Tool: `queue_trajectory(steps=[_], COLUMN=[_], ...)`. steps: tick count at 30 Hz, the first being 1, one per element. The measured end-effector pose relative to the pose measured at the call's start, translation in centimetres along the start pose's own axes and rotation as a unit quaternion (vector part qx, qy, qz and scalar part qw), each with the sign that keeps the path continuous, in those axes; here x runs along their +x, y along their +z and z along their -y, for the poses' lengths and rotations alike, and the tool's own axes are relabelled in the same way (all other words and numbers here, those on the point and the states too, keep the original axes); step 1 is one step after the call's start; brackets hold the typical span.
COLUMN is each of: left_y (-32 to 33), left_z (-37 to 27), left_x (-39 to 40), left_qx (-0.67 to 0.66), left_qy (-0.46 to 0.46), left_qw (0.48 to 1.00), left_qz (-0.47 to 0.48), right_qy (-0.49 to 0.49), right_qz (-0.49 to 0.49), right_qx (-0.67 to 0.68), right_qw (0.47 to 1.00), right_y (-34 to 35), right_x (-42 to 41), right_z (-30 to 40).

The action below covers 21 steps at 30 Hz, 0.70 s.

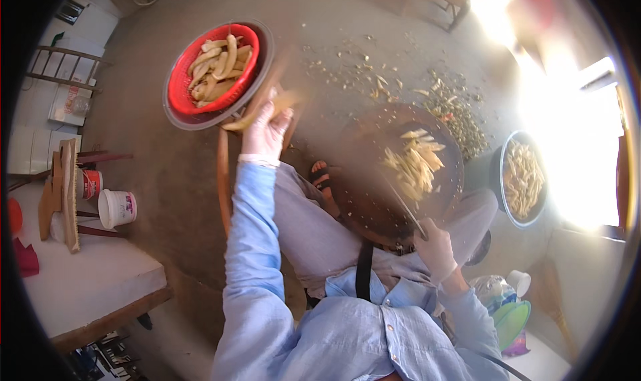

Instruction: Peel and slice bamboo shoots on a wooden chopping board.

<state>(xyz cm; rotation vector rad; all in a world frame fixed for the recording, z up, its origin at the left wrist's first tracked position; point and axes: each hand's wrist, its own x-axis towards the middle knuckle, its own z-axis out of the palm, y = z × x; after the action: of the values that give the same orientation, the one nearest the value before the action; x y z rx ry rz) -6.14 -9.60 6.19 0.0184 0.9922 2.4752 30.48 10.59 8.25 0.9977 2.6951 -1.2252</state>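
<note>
My left hand (265,130), in a thin clear glove, grips a long pale-yellow vegetable (241,124) whose far end is blurred. Just beyond it, a red plastic basket (176,88) holds several whole vegetables (220,65) of the same kind; their exact sort cannot be told. The basket rests in a grey basin (189,124). In my right hand (436,248), also gloved, is the handle of a knife (406,208). Its blade, seen edge-on, reaches over a dark round chopping block (360,205), where cut strips (415,165) lie heaped.
To the right, a bucket (503,190) holds more cut strips. Scraps (458,115) litter the floor beyond the block. At left are a white-topped table (115,276) and a white tub (117,208). A broom (551,286) leans at lower right, near a green plastic item (512,321).
</note>
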Motion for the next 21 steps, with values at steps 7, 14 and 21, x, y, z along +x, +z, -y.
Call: queue_trajectory(steps=[7, 14, 21], left_y=[-0.5, 1.5, 1.2], left_z=[14.6, 15.4, 15.6], left_x=[-10.9, -12.7, -13.1], left_qx=[0.029, 0.119, 0.154], left_qy=[-0.079, -0.009, -0.012], left_qw=[0.97, 0.947, 0.943], left_qz=[-0.226, -0.298, -0.295], right_qy=[0.045, 0.03, 0.006], right_qz=[-0.017, 0.019, 0.029], right_qx=[0.053, 0.054, -0.013], right_qw=[0.997, 0.998, 0.999], right_y=[-0.7, 1.5, 3.0], right_x=[-0.9, 0.3, 1.5], right_z=[3.1, 3.0, 3.6])
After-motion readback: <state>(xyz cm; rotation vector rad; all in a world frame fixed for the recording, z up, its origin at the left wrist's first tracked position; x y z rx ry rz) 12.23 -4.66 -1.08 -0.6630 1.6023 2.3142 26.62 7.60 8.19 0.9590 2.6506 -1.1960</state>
